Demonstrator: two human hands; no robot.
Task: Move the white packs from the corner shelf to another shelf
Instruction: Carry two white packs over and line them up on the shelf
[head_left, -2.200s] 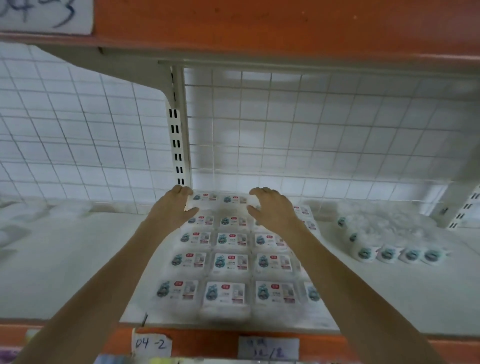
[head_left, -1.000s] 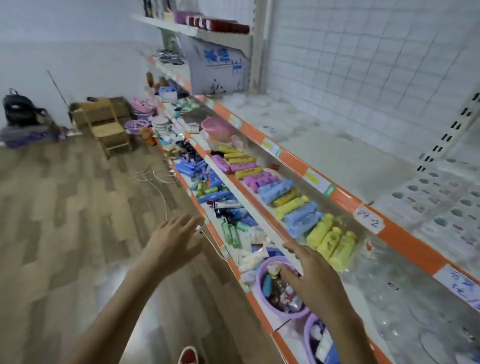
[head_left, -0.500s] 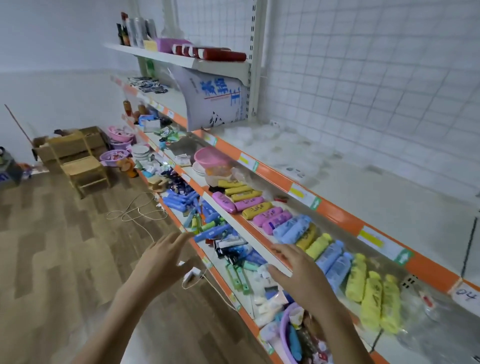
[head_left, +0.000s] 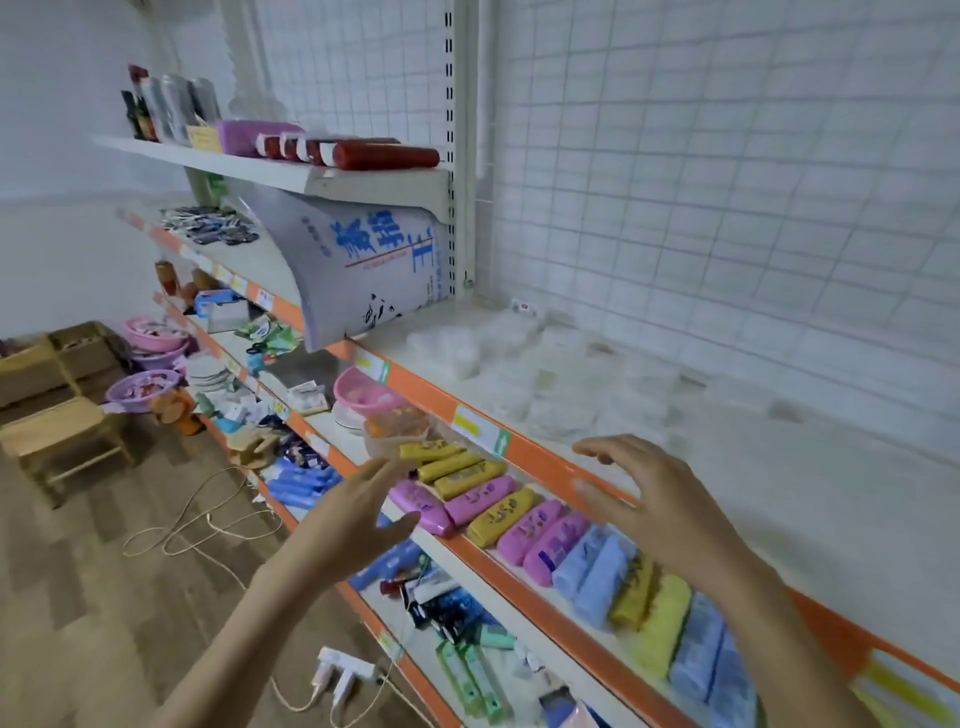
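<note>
Several white packs (head_left: 540, 369) lie in a loose heap on the white shelf (head_left: 810, 499) with the orange front edge, near the upright post and the wire-grid back wall. My left hand (head_left: 358, 519) is raised in front of the lower shelves, fingers straight, holding nothing. My right hand (head_left: 654, 499) hovers over the orange edge, fingers spread and empty, a short way in front of the packs and not touching them.
A large grey sack with blue lettering (head_left: 363, 270) leans on the shelf left of the packs. Yellow, pink and blue tubes (head_left: 519, 509) fill the shelf below. A pink bowl (head_left: 363, 389), wooden chairs (head_left: 57, 431) and a power strip with cable (head_left: 343, 675) sit lower left.
I have turned away from the shelf with rows of small packs toward the left. Both empty hands have risen, and the right hand now reaches over the orange edge toward the white packs.
</note>
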